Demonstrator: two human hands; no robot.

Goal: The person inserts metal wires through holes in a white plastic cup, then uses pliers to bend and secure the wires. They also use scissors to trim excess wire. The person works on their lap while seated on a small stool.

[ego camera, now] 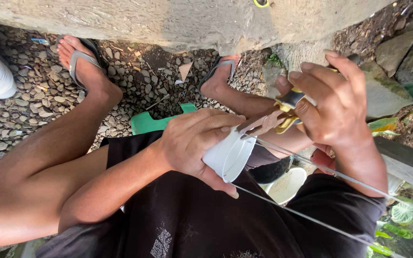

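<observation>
Nearest the camera lay the person's lap in black shorts point(206, 224), the knees spread wide. Just above the lap the left hand point(194, 143) was wrapped around a small white plastic cup point(228, 155), fingers curled over its upper side and the thumb pressed under its lower rim, so the cup sat clenched in the palm with its open mouth turned toward the right hand. Two thin clear strands point(321, 169) ran from the cup's rim out to the lower right, one from the top edge and one from the bottom edge.

The right hand point(338, 107) was closed on a pair of pliers with yellow and black handles point(288, 107); the fingers were folded over the handles and the index finger stretched along the top. The metal tip of the pliers met the upper rim of the cup, just beside the left thumb's knuckle. Whether the jaws were biting the rim or only touching it could not be told.

Under the hands, between the thighs, a white bucket point(288, 184) showed beside a dark container. Farther off, a green plastic piece point(156, 122) lay on the gravel point(25, 91). Both feet in grey sandals point(80, 59) rested on the stones, at the foot of a rough concrete slab point(178, 19). Large rocks point(397, 50) and green leaves stood at the right.
</observation>
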